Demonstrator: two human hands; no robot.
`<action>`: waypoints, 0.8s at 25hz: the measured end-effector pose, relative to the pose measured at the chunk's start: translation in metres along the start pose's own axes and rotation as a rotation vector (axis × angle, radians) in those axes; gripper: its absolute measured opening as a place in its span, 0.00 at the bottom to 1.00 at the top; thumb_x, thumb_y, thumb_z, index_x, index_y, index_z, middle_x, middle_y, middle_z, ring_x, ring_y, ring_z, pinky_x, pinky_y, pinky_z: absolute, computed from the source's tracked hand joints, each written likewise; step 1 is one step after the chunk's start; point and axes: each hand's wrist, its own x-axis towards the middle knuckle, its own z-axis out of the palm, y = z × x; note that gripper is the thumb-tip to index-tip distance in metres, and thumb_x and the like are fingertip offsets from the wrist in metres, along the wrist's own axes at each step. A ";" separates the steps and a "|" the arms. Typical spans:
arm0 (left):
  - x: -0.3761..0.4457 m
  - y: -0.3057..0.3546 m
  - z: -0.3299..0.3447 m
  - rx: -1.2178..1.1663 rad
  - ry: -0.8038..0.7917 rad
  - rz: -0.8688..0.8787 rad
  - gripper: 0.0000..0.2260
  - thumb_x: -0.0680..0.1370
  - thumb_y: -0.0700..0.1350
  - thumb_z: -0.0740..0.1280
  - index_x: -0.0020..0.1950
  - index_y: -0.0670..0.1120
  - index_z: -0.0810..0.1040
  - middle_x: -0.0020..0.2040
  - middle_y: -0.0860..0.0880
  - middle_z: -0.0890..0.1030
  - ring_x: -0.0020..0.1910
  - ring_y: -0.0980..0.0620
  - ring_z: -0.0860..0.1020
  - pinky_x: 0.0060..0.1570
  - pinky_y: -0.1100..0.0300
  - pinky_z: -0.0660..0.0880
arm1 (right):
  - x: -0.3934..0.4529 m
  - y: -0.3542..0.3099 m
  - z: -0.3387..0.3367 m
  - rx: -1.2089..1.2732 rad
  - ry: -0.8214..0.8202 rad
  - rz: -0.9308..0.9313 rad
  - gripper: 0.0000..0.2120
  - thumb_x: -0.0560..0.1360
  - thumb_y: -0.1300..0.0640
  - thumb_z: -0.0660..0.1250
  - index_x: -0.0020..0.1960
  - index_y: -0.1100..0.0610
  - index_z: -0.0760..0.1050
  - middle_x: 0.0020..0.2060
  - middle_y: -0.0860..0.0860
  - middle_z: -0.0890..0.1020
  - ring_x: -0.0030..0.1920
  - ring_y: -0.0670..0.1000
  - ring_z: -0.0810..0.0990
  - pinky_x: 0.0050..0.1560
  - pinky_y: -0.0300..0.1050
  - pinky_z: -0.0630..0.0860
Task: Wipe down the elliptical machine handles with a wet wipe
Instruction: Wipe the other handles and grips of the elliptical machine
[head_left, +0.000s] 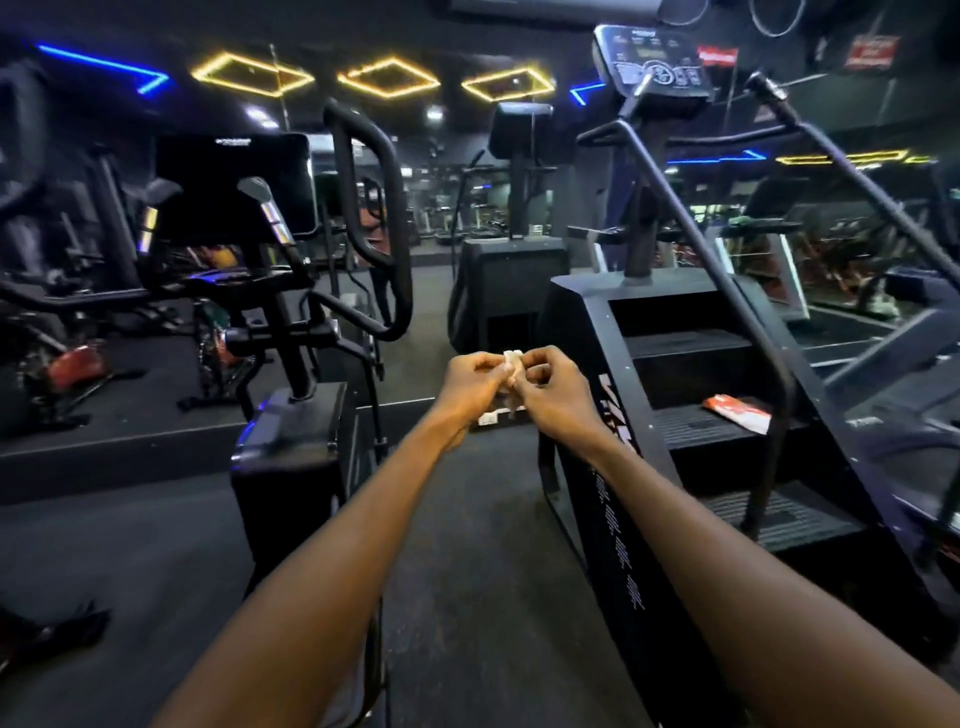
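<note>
White and crumpled, the wipe sits pinched between both hands, held out at arm's length in the middle of the view above the dark floor. The left hand is curled closed, fingertips gripping the wipe's left side; the right hand is likewise closed, thumb and fingers nipping its right side, so the two hands nearly touch. To the left stands the elliptical, its looped black handle upright and well apart from the hands. To the right is a stair machine, with a red-and-white packet lying on one step.
</note>
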 end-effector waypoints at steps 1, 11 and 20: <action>0.017 -0.001 -0.003 -0.019 0.025 -0.014 0.08 0.79 0.42 0.68 0.55 0.39 0.81 0.40 0.44 0.83 0.35 0.52 0.81 0.33 0.59 0.78 | 0.017 0.005 0.006 0.018 -0.008 -0.013 0.07 0.78 0.54 0.70 0.53 0.55 0.77 0.39 0.50 0.83 0.35 0.44 0.84 0.36 0.41 0.82; 0.161 -0.010 -0.030 0.136 0.272 0.009 0.07 0.81 0.43 0.63 0.49 0.45 0.82 0.39 0.49 0.81 0.32 0.55 0.76 0.32 0.62 0.70 | 0.214 0.055 0.060 0.250 -0.174 0.022 0.07 0.79 0.59 0.68 0.54 0.58 0.82 0.38 0.51 0.84 0.39 0.50 0.84 0.40 0.48 0.82; 0.265 -0.033 -0.093 0.182 0.472 0.010 0.06 0.82 0.38 0.60 0.53 0.41 0.77 0.35 0.46 0.80 0.28 0.52 0.75 0.25 0.64 0.67 | 0.357 0.063 0.138 0.242 -0.243 -0.135 0.15 0.81 0.59 0.63 0.37 0.54 0.80 0.31 0.49 0.80 0.35 0.50 0.78 0.39 0.56 0.77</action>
